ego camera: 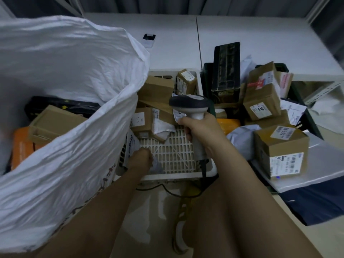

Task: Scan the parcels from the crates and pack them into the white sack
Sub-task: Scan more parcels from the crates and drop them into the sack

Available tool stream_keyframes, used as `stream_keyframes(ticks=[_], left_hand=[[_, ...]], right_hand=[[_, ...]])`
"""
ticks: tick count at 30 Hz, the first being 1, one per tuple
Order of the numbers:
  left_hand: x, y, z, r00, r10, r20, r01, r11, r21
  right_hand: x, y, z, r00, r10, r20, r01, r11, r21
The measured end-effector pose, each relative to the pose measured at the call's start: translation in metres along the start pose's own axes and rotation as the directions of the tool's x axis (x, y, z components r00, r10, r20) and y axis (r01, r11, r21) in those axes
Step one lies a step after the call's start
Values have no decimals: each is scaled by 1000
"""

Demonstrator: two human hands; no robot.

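R hand (195, 131) clamped on scanner (189, 105); L hand (142, 158) pinches soft grey parcel (155, 167) just below it in crate (208, 171). Prob light, floppy, so grab mid-body w/ whole hand.

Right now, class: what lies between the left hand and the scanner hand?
Head view: bare slotted floor of the white crate separates the left hand from the right hand holding the scanner.

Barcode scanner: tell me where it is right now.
In the head view, the barcode scanner is gripped by the right hand, centre frame, above the white crate.
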State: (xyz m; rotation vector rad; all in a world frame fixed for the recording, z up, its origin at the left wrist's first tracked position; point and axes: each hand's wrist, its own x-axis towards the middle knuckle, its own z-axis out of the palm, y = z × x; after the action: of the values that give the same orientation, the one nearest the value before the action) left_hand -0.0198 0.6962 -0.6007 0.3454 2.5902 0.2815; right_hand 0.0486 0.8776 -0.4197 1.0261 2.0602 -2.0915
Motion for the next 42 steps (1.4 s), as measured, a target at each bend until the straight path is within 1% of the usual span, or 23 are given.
stream_keyframes(ticks=[3,7,9,12,14,16,18,19,20,22,24,26,28,31,33,36,38,39,42], left_hand=[[-7,-1,-4,1000,-14,-23,14,1000,-2],[-12,1,-6,995,-69,71,77,991,-110],[-13,4,-5,992,-82,96,90,993,-76],[-14,9,-1,986,-121,111,119,993,25],[-14,12,1,983,-152,105,148,988,47],[-13,14,3,986,-140,93,137,990,39],[-13,17,2,988,-147,41,148,988,-38],[-13,18,0,988,-155,-6,153,981,-121],[-12,19,-3,987,-151,-56,134,963,-236],[-18,24,-15,985,-66,-157,-18,878,-478],[-35,35,-35,967,18,-255,-174,779,-602],[-56,49,-56,936,72,-343,-294,694,-657],[-76,67,-75,896,93,-435,-397,605,-690],[-104,88,-102,840,85,-536,-499,512,-700],[-121,98,-116,811,96,-577,-548,470,-692],[-146,104,-135,783,102,-614,-586,451,-673],[-164,105,-152,762,86,-642,-603,456,-654],[-174,104,-161,745,81,-663,-615,468,-634],[-201,100,-189,677,74,-732,-631,571,-526]], right_hand=[[-13,1,2,1000,4,4,-4,1000,2],[-27,6,3,1000,8,0,-8,1000,17],[-30,6,3,1000,3,5,-3,1000,10],[-28,8,5,1000,-1,-8,1,1000,-10],[-25,9,9,1000,1,-18,-2,1000,-26],[-22,8,13,1000,5,-3,-5,999,-39],[-19,7,16,1000,-2,15,3,999,-43],[-17,7,17,1000,-5,17,6,999,-46],[-16,8,17,1000,-6,12,7,999,-52],[-13,8,15,1000,-14,-19,13,999,-48],[-11,8,11,997,-26,-76,25,1000,-14],[-12,7,7,989,-36,-140,42,998,42],[-15,10,0,970,-41,-238,61,995,79],[-28,11,-15,924,-36,-381,114,976,183],[-43,8,-26,899,-44,-436,166,955,246],[-66,-1,-39,884,-86,-460,238,929,284],[-82,-8,-42,890,-127,-437,283,907,312],[-90,-11,-43,893,-155,-422,306,897,318],[-110,-19,-40,904,-240,-354,354,884,306]])
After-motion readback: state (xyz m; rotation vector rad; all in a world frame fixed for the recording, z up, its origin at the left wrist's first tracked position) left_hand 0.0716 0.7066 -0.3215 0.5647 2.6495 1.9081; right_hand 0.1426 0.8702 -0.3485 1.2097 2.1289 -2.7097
